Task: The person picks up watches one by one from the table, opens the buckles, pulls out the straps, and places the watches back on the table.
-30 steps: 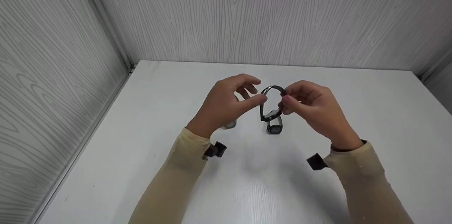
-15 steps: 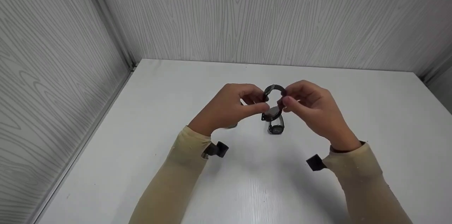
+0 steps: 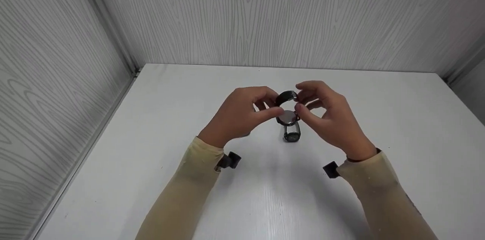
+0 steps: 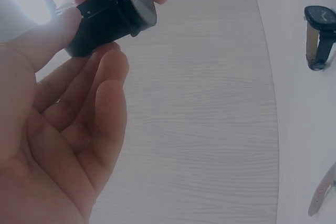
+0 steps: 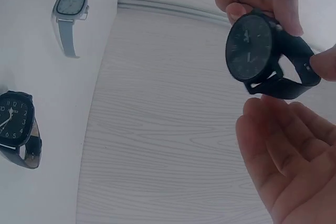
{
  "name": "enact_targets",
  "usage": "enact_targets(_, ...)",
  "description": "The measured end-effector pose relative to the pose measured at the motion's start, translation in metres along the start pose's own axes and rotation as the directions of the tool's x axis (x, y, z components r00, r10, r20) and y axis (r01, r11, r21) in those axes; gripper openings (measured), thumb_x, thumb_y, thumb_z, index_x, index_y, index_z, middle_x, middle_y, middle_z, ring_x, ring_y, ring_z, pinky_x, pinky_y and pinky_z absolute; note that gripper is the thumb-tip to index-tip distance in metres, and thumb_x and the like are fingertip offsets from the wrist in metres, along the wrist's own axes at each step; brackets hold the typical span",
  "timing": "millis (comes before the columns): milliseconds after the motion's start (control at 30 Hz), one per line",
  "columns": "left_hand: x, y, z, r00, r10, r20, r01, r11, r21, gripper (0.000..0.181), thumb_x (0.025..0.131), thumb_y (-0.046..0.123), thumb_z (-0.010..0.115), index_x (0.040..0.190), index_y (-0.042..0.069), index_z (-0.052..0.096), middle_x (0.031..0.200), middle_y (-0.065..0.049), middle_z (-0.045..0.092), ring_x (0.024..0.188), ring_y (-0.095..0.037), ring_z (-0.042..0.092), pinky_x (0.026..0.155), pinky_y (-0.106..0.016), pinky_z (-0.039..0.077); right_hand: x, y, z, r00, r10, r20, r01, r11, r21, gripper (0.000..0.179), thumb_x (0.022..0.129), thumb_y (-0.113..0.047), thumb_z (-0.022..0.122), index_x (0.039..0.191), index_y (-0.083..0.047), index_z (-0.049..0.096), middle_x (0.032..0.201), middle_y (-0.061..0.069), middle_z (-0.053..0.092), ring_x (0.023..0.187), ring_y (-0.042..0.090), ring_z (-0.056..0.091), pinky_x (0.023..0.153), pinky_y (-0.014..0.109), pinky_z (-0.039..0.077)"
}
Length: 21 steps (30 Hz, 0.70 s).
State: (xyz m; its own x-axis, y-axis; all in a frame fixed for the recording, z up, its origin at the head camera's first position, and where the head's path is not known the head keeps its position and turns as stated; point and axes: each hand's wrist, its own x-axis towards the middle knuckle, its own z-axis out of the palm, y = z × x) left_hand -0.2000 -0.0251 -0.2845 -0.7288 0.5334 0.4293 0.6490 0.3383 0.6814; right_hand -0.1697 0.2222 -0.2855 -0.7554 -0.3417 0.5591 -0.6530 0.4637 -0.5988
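A black wristwatch (image 3: 287,117), its strap closed into a loop, is held above the white table. In the head view its case back faces up, while the right wrist view shows its dark dial. My left hand (image 3: 246,109) pinches the watch from the left, between thumb and fingers. On the other side is my right hand (image 3: 322,113), its thumb touching the strap and its fingers spread and loosely bent; whether they touch too is hard to tell. Below, on the table, a second black watch (image 3: 291,136) with a squarish case stands on its strap.
A pale grey watch (image 5: 72,3) lies on the table in the right wrist view, mostly hidden by the left hand in the head view. Grey wood-patterned panels (image 3: 246,16) rise behind the white table (image 3: 265,202) and at its sides.
My left hand has come onto the watch and gripped it. The watch has turned so its case back faces up, and my right hand's fingers have spread and loosened.
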Motion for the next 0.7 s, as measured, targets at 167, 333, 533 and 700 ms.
enact_targets(167, -0.0006, -0.0021, -0.0001, 0.999, 0.031, -0.01, -0.03, 0.997, 0.074, 0.018, 0.099, 0.03, 0.078, 0.113, 0.019, 0.079, 0.099, 0.016, 0.073, 0.081, -0.003, 0.065, 0.076, -0.03, 0.053, 0.0002, 0.0003, 0.002, 0.999, -0.046, -0.002, 0.046, 0.999, -0.028, 0.026, 0.1, -0.002, 0.073, 0.126, -0.005, 0.069, 0.114, -0.002, 0.072, 0.1, 0.013, 0.068, 0.086, 0.027, 0.056)
enact_targets(333, -0.0016, -0.0005, 0.0001, 0.998, 0.06, 0.007, -0.06, 0.992, 0.111, 0.017, 0.1, 0.029, 0.078, 0.112, 0.018, 0.078, 0.101, 0.014, 0.074, 0.081, -0.002, 0.065, 0.077, -0.029, 0.054, 0.0002, 0.0018, 0.0035, 0.999, -0.053, 0.014, 0.053, 0.998, -0.031, 0.022, 0.101, -0.006, 0.073, 0.123, -0.005, 0.07, 0.113, -0.004, 0.072, 0.099, 0.012, 0.068, 0.086, 0.028, 0.056)
enact_targets(533, -0.0009, 0.0017, 0.0019, 0.997, 0.072, 0.008, -0.072, 0.985, 0.158, 0.018, 0.102, 0.026, 0.075, 0.116, 0.015, 0.078, 0.107, 0.009, 0.075, 0.087, -0.004, 0.068, 0.079, -0.027, 0.055, -0.0004, 0.0033, 0.0039, 0.999, -0.049, 0.014, 0.049, 0.997, -0.055, 0.019, 0.1, -0.005, 0.074, 0.119, -0.004, 0.069, 0.108, -0.003, 0.072, 0.097, 0.012, 0.068, 0.084, 0.028, 0.057)
enact_targets(700, -0.0013, -0.0009, 0.0042, 0.997, 0.079, -0.014, -0.075, 0.98, 0.185, 0.019, 0.104, 0.022, 0.072, 0.12, 0.014, 0.076, 0.114, 0.007, 0.075, 0.097, -0.006, 0.071, 0.079, -0.026, 0.058, -0.0014, 0.0038, 0.005, 0.998, -0.054, 0.027, 0.055, 0.997, -0.056, 0.022, 0.1, -0.007, 0.075, 0.121, -0.005, 0.068, 0.11, -0.004, 0.071, 0.1, 0.012, 0.068, 0.082, 0.03, 0.057)
